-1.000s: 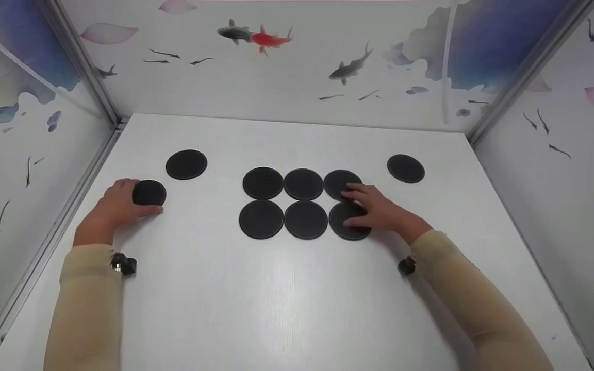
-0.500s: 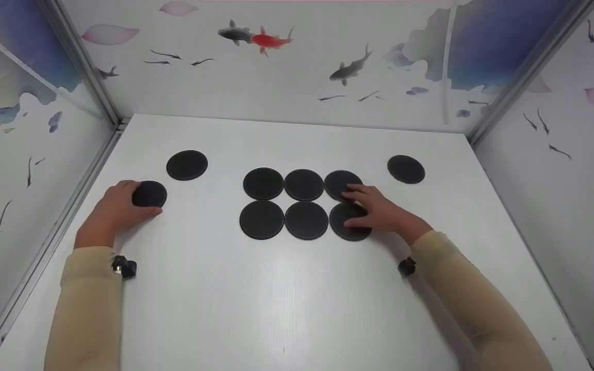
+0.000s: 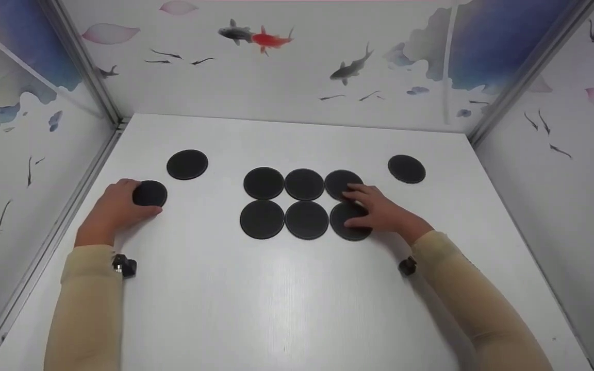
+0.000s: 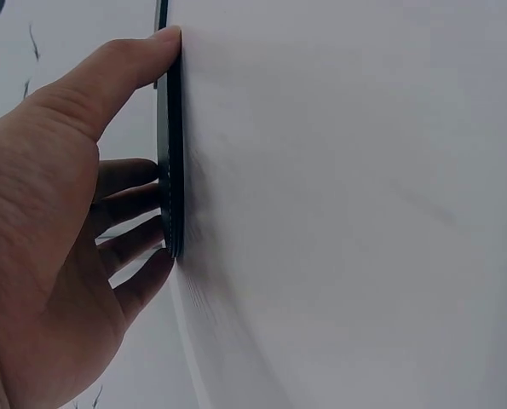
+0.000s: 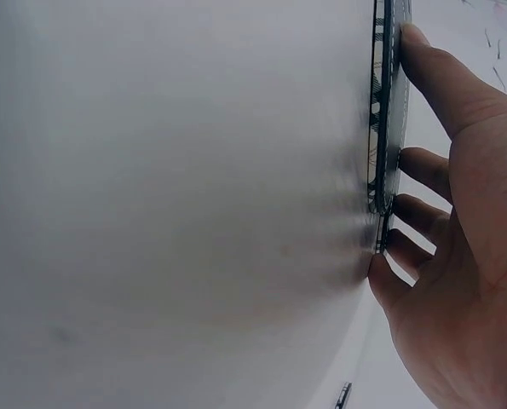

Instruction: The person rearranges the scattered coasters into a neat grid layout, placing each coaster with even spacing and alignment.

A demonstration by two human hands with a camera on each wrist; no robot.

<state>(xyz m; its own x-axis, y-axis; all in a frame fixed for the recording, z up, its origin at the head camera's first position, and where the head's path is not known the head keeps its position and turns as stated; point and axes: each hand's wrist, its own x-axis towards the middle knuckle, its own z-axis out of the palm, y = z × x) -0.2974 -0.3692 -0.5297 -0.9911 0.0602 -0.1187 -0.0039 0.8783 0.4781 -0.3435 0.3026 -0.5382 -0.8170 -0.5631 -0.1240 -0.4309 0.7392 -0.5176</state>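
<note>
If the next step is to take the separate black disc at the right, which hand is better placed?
Probably the right hand: it is nearer to that disc, while the left hand already grips another disc.

We have passage across the lower middle of the smooth white tabletop (image 3: 261,299); six flat, round black discs (image 3: 307,217) obstruct the centre, and a white fish-printed wall (image 3: 276,77) bars the top.

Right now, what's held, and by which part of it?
Left grip: black round coaster, by its rim. Right grip touches the joined six's upper-right coaster and lower-right coaster; no clear hold.
</note>
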